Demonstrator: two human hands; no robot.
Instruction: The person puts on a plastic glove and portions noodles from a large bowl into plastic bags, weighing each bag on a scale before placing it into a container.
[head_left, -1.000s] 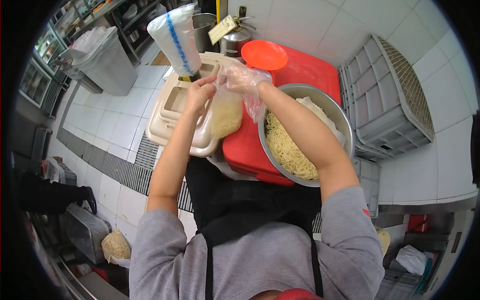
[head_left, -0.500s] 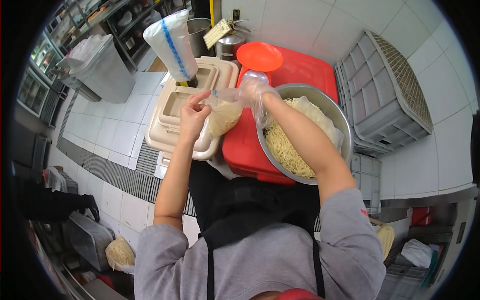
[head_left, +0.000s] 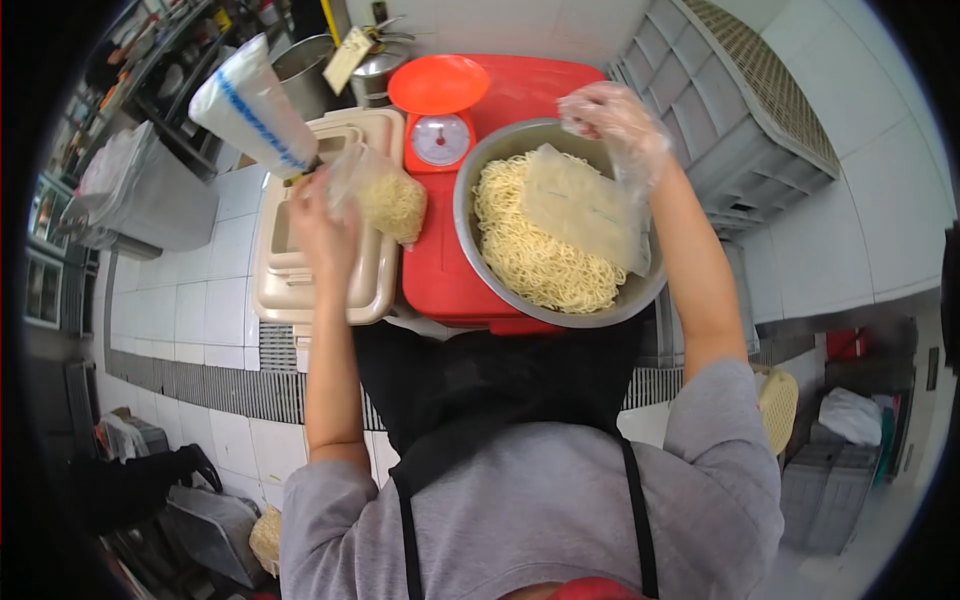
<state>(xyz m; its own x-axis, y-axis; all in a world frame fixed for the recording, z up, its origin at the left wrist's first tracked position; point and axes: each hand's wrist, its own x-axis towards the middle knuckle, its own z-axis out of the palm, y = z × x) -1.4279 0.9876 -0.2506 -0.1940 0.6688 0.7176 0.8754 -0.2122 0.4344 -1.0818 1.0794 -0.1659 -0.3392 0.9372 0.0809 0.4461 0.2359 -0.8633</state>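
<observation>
My left hand is closed on the top of a clear bag of noodles, which hangs above the beige lid beside the scale. A thin plastic glove covers my right hand, raised over the back right rim of a steel bowl. Its fingers are bent, and whether they pinch anything is hard to see through the loose plastic. Yellow noodles fill much of the bowl, with translucent plastic sheets lying on them. The red scale stands left of the bowl.
Under the bowl and scale is a red container lid. A beige lidded container stands at left, with a roll of plastic bags upright behind. Metal pots are at the back. Stacked grey crates stand at right.
My hands have moved apart: the right from near the scale to the bowl's back right, the left leftward with the noodle bag. The view has shifted, and the scale dial now shows.
</observation>
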